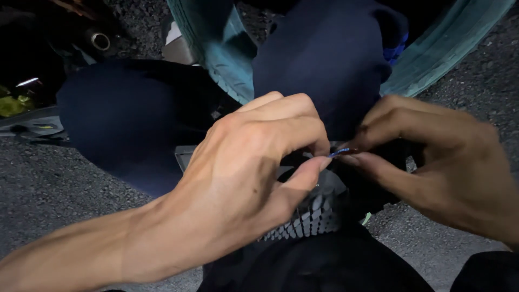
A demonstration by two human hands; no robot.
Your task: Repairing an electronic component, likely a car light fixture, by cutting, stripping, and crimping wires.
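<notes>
Closest to the camera is a black thing with a pattern of small grey squares [313, 213], right under the two hands. I cannot tell what it is.

Just above it the left hand [243, 178] and the right hand [432, 162] meet. Between them is a tiny, thin blue strip [344, 152]. The left thumb and first finger are pinched shut right at its left end. The right thumb and first finger are pinched on its right end. The other fingers of both hands are curled in.

The strip is very small and the light is dim. I think it is best to hold it softly with the fingertips only, keep both hands close, and pull slowly — a hard tug could make it slip and drop onto the dark things below, where it would be hard to find.

Behind the strip are the person's knees in dark blue trousers [324, 48], which crowd the hands. Behind the knees stands a tyre with blue-green tread [227, 59]. Far to the left of the strip is a round metal pipe end [100, 40]. Rough grey ground [48, 189] lies all around.
</notes>
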